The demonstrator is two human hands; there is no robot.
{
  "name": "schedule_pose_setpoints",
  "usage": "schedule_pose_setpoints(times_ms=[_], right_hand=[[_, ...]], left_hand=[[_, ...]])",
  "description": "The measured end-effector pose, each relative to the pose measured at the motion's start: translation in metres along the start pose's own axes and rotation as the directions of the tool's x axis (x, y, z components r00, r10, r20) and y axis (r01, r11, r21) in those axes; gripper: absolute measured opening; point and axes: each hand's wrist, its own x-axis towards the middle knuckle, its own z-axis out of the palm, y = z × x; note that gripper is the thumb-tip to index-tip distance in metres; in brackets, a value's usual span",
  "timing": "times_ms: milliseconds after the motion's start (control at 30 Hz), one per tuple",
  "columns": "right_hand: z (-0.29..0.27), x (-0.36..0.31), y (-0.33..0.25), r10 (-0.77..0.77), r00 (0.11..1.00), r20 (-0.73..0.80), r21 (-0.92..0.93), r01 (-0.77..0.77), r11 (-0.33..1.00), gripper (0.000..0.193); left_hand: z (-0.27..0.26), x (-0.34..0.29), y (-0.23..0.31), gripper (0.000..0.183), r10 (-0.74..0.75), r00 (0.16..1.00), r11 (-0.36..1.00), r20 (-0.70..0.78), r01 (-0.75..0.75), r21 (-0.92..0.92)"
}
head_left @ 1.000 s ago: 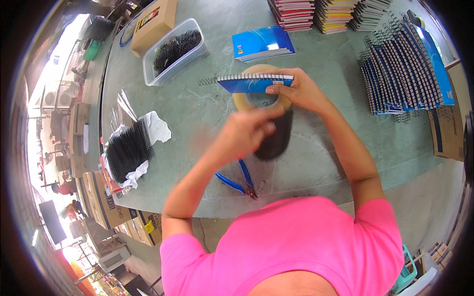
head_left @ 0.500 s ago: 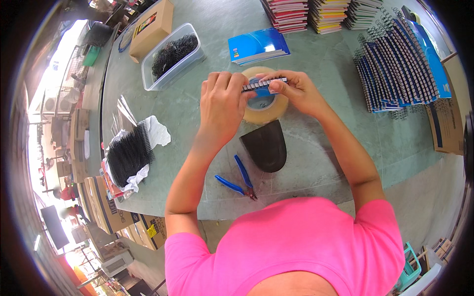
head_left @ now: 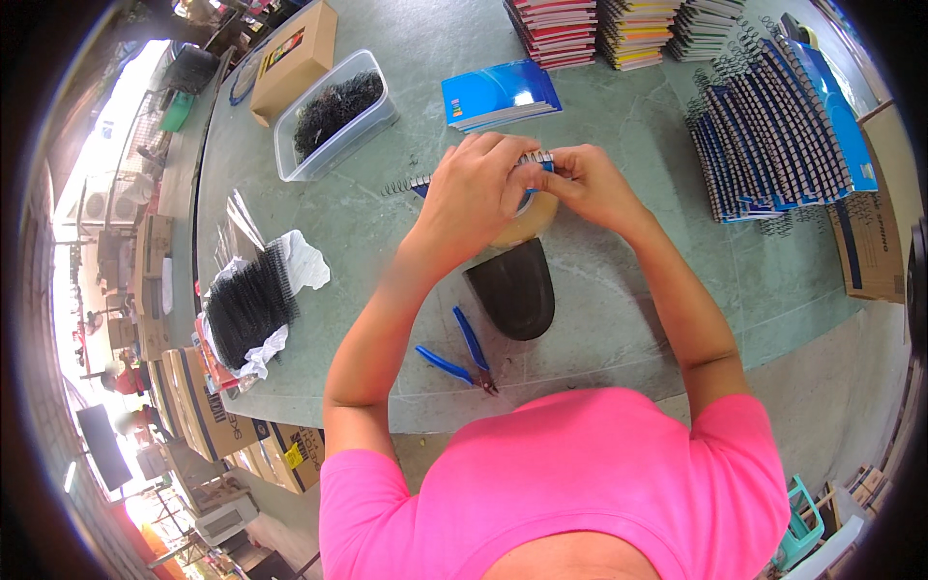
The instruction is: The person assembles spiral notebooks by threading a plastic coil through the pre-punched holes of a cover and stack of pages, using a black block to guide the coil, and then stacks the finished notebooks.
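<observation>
Between my two hands is a spiral notebook (head_left: 421, 189) with a blue cover, its coil edge turned up. My left hand (head_left: 474, 188) wraps around it, and loose black coil sticks out past that hand on the left. At the other end, my right hand (head_left: 594, 186) pinches the notebook near the coil. Most of the notebook is hidden by my fingers. Below the hands lies a wide roll of tape (head_left: 530, 222), partly covered. Nearer to me are a dark rounded pad (head_left: 514, 290) and blue-handled cutters (head_left: 471, 340), their handles spread.
A clear bin (head_left: 384, 114) of black coils and a cardboard box (head_left: 295, 63) stand far left. Black coils (head_left: 249, 314) lie on paper at left. Blue booklets (head_left: 503, 92) sit ahead, red, yellow and green-edged stacks behind. Coil-bound notebooks (head_left: 773, 135) are piled right.
My left hand has turned and slid over the notebook, and loose coil now shows at its left. My right hand has stayed near the same spot, shifting slightly.
</observation>
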Motion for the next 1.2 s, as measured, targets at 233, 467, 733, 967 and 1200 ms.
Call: schedule_pose_setpoints(times_ms=[233,467,733,967,1200], right_hand=[[0.003,-0.001,0.0,-0.133,0.989,-0.061,-0.017,0.133,0.991,0.023],[0.005,-0.008,-0.025,0.021,0.999,-0.047,-0.187,-0.029,0.982,0.02],[0.009,-0.008,-0.01,-0.156,0.988,0.006,-0.294,0.151,0.944,0.024],[-0.003,-0.031,-0.054,-0.227,0.974,-0.005,-0.334,0.212,0.918,0.037],[-0.041,-0.065,-0.122,0.041,0.963,-0.268,-0.063,-0.06,0.996,0.052]], left_hand=[[0.009,0.006,0.0,0.018,0.005,0.998,0.999,0.056,-0.003,-0.043],[0.007,0.004,0.001,0.017,-0.045,0.999,0.997,0.007,0.046,-0.063],[-0.015,-0.005,0.006,0.017,-0.122,0.991,0.991,0.051,0.118,0.069],[-0.03,-0.03,0.013,0.022,-0.283,0.909,0.924,0.306,0.174,0.34],[-0.024,-0.011,0.053,0.025,-0.245,0.958,0.968,-0.149,0.233,-0.098]])
